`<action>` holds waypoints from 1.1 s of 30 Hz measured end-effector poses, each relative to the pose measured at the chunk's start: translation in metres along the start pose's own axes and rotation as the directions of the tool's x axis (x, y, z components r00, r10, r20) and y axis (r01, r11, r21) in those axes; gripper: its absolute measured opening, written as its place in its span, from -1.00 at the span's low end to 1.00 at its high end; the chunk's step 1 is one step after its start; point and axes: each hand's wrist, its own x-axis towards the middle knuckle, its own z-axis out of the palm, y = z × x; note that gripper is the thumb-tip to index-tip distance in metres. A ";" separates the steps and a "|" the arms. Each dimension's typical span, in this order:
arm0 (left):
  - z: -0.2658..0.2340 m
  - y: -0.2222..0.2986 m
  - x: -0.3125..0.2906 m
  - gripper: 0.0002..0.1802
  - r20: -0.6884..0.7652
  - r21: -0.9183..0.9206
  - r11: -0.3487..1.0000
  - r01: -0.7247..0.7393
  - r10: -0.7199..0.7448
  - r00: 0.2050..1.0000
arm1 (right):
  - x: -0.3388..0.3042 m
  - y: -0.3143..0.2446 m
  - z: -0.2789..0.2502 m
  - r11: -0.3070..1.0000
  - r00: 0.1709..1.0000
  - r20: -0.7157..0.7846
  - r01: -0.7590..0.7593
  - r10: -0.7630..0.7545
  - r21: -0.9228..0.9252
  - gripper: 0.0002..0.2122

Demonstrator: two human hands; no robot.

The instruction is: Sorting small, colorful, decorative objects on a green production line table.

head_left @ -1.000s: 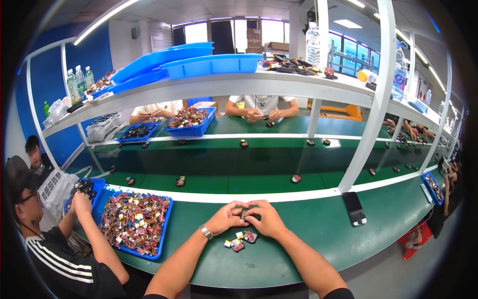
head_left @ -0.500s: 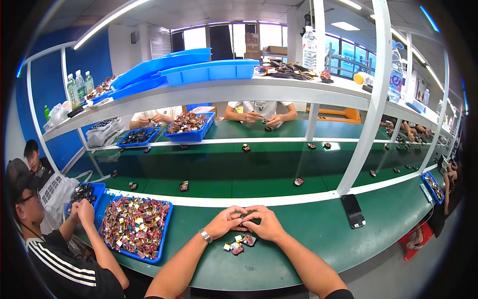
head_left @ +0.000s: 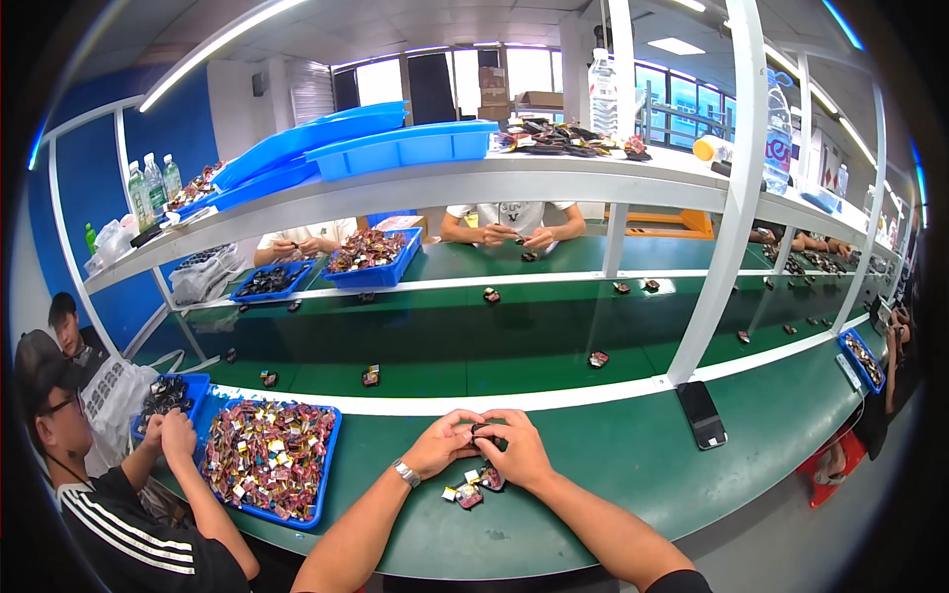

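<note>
Black part, between left grip and right grip, partly hidden

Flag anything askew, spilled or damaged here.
Two oddities, both on the shelf: the blue trays sit askew, one slanting across the stack, and a yellow-ended container lies on its side. Below the left hand and right hand, boards lie loose; too small to judge for damage. No obvious spill.
</note>
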 end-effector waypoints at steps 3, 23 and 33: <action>0.003 0.002 0.001 -0.71 0.001 -0.007 1.000 -0.006 0.006 1.000 | 0.000 -0.001 -0.003 0.999 0.999 0.011 -0.036 0.036 0.008 -0.90; 0.001 -0.005 0.001 -0.72 0.021 -0.138 0.983 -0.122 0.126 0.992 | 0.003 -0.013 0.004 0.997 0.993 -0.100 0.061 -0.056 0.042 -0.86; 0.002 -0.007 0.001 -0.73 0.042 -0.153 0.978 -0.141 0.149 0.988 | 0.001 -0.008 0.000 0.999 0.993 -0.111 0.042 -0.040 0.017 -0.87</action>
